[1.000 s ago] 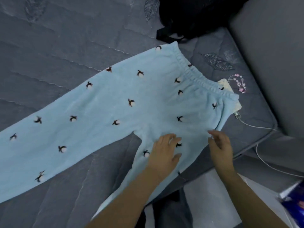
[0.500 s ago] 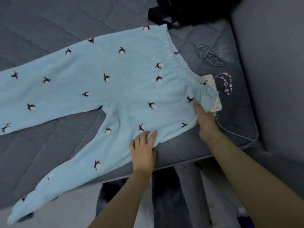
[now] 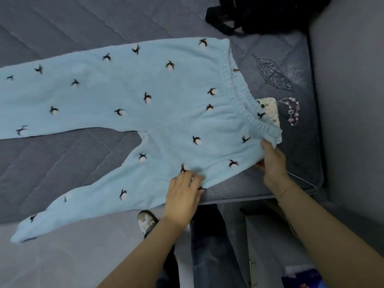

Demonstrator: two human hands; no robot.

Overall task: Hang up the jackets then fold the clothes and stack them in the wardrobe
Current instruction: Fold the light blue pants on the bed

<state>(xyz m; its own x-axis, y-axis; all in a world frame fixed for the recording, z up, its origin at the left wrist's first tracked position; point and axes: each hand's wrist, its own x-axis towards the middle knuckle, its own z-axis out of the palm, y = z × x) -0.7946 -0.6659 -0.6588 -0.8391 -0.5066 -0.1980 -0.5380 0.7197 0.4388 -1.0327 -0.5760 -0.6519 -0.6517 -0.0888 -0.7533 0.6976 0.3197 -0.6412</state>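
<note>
Trousers (image 3: 158, 104) in pale blue lie spread flat on the grey mattress (image 3: 62, 28), one leg trailing off its near edge. Left hand (image 3: 182, 196) pinches the hem-side fabric under curled fingers; right hand (image 3: 272, 163) grips the waistband corner just beside a phone (image 3: 269, 109).

I see both bare forearms reaching forward and up from the lower edge of the view. My left hand (image 3: 182, 194) lies palm down, its fingers bent and bunching the trousers (image 3: 128, 96) at their near edge. My right hand (image 3: 272, 163) is further right, thumb under and fingers over, pinching the waistband corner. A thin bracelet (image 3: 285, 190) circles the right wrist.
</note>
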